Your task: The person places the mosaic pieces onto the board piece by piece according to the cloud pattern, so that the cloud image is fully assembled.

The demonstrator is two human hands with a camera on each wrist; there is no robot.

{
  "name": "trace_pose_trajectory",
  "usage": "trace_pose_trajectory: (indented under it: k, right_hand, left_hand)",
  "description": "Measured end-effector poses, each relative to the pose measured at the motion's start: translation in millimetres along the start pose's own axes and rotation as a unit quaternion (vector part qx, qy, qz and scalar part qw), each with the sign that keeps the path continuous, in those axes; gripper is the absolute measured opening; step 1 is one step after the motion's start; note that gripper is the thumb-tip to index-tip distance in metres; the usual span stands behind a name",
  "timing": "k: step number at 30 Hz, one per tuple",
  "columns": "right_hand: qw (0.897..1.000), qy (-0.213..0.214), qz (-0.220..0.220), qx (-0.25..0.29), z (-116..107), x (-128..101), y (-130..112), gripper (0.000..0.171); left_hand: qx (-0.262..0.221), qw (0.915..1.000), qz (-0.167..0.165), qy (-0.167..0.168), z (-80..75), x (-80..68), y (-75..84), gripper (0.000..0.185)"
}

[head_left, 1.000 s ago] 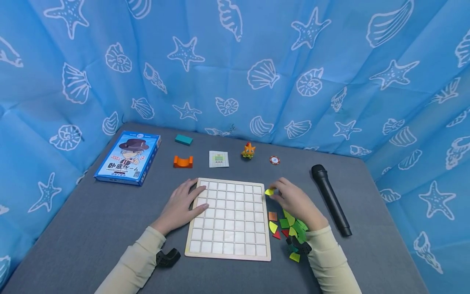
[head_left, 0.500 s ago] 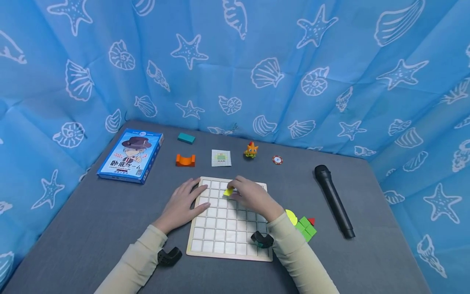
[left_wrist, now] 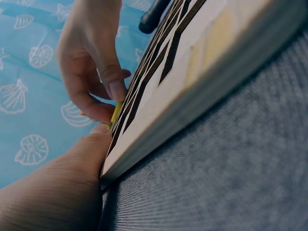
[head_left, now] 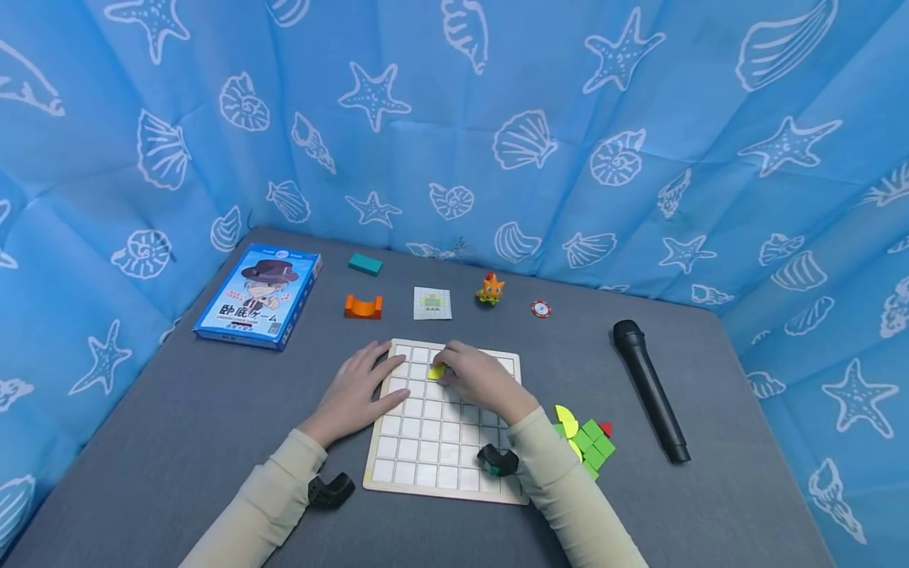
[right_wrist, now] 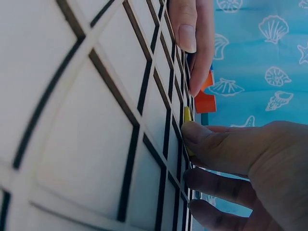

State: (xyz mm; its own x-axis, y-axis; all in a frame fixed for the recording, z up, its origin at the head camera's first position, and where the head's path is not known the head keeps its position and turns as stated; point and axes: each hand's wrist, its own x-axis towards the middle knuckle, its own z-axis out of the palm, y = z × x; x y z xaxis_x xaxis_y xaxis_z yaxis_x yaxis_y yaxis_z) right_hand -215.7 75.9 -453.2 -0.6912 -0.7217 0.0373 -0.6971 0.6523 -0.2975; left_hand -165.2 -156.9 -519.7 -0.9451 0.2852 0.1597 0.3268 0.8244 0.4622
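Right fingers pinch a yellow piece; left fingers (spread) rest on the board.

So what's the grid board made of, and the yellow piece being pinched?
The grid board seems matte wood: its edge is pale tan. The pinched yellow piece looks smooth and evenly coloured, so maybe plastic or painted wood; I can't tell.

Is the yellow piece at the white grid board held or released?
Held: in both wrist views, the right hand pinches the yellow piece at the grid board.
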Motion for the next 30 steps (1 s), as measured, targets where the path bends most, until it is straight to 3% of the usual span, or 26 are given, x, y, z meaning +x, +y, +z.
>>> trace_pose_trajectory:
  k: [14, 26, 30]
  right_hand:
    - [0.999, -0.029, 0.019, 0.006, -2.4, 1.5, -0.2, 0.025]
    - [0.999, -0.03, 0.01, -0.004, -3.9, -0.9, -0.6, 0.026]
    - [0.999, -0.038, 0.016, -0.01, -4.1, -1.2, -0.7, 0.034]
  left_hand:
    - [-0.002, 1.0, -0.005, -0.006, -0.9, 0.5, 1.4, 0.064]
    - [0.002, 0.9998, -0.013, -0.014, 0.7, 1.6, -0.2, 0.066]
    - [0.001, 0.9998, -0.013, -0.013, 1.1, 0.9, -0.5, 0.065]
